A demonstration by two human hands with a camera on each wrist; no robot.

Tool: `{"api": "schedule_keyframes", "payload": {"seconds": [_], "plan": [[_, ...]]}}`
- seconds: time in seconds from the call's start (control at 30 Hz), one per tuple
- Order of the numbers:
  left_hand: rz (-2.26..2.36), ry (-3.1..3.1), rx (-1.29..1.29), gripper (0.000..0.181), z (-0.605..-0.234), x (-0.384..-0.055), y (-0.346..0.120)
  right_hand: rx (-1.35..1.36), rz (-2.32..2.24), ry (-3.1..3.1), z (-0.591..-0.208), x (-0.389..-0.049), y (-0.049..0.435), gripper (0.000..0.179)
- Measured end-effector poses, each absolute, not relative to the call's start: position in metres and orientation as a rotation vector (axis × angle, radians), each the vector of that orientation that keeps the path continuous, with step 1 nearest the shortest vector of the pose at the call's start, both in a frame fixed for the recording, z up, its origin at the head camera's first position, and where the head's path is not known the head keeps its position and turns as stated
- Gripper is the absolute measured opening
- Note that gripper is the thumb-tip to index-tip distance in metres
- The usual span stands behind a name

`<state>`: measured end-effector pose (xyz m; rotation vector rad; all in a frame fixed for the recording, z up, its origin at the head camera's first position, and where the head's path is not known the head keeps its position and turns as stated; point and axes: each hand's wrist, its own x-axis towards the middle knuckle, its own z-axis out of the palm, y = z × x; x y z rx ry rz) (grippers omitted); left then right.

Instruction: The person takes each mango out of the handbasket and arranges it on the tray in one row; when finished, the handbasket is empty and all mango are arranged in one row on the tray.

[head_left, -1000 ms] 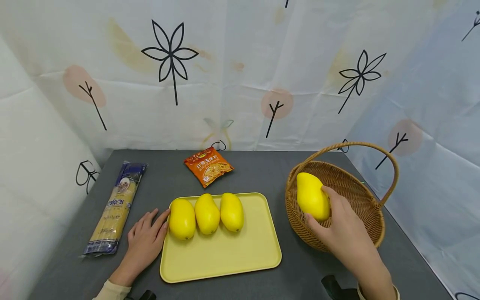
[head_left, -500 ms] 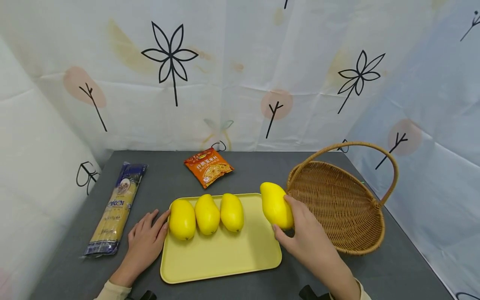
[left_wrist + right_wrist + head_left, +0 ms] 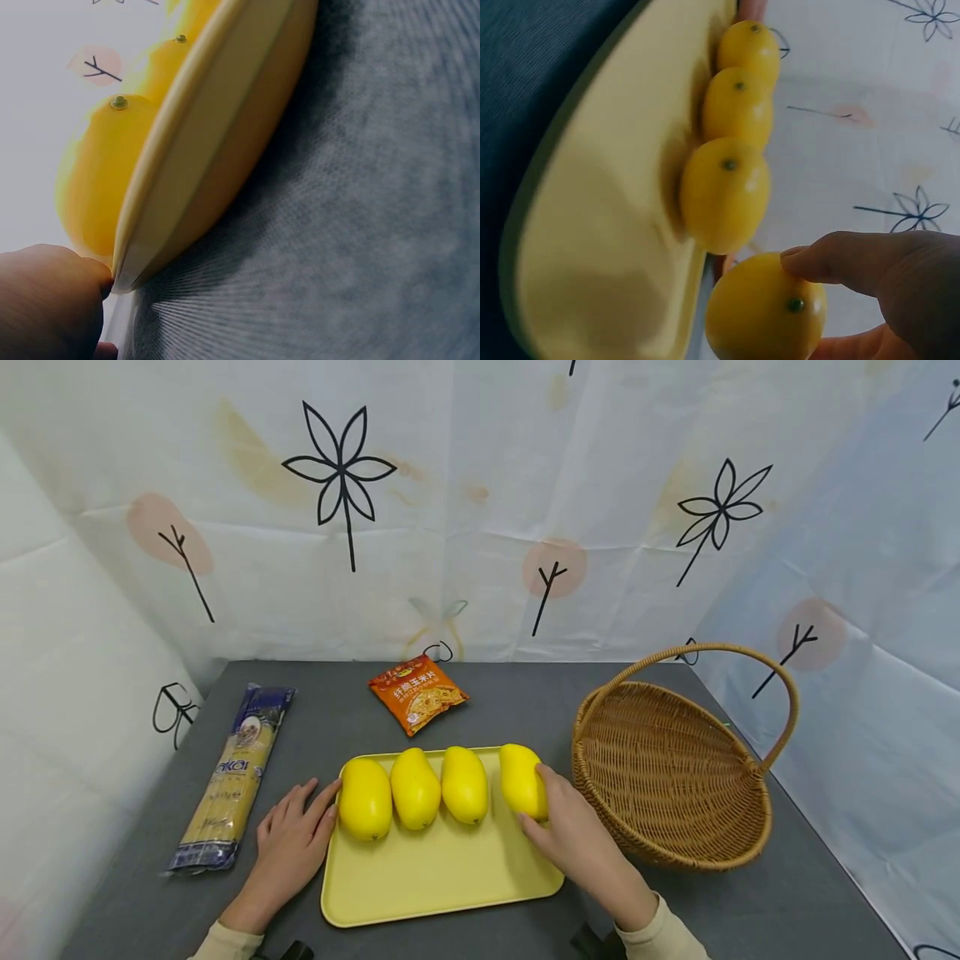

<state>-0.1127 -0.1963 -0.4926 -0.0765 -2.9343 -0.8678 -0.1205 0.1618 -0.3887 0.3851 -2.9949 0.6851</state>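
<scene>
My right hand grips a yellow mango between thumb and fingers, over the right back part of the yellow tray. Three more mangoes stand in a row on the tray's back left: a left one, a middle one and a right one. At the tray's left edge my left hand rests with fingers extended, fingertips right at the rim. In the right wrist view, the thumb presses near the stem end of the held mango.
A wicker basket with a tall handle stands tilted on the right, its inside showing no fruit. Behind the tray lies an orange snack packet. A long pack of noodles lies at the left. Patterned cloth surrounds the grey table.
My right hand has carried the mango leftward out of the basket and down to the tray's right side. The left hand has stayed at the tray's edge.
</scene>
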Motion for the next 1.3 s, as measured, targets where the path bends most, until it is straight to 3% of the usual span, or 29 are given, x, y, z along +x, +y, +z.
{"api": "schedule_keyframes", "payload": {"seconds": [0.57, 1.3], "plan": [[-0.858, -2.932, -0.074, 0.048, -0.493, -0.112, -0.197, 0.325, 0.697, -3.034, -0.419, -0.146, 0.159, 0.071], [-0.854, -2.942, -0.063, 0.049, -0.493, -0.113, -0.197, 0.319, 0.708, -3.012, -0.424, -0.148, 0.153, 0.079]]}}
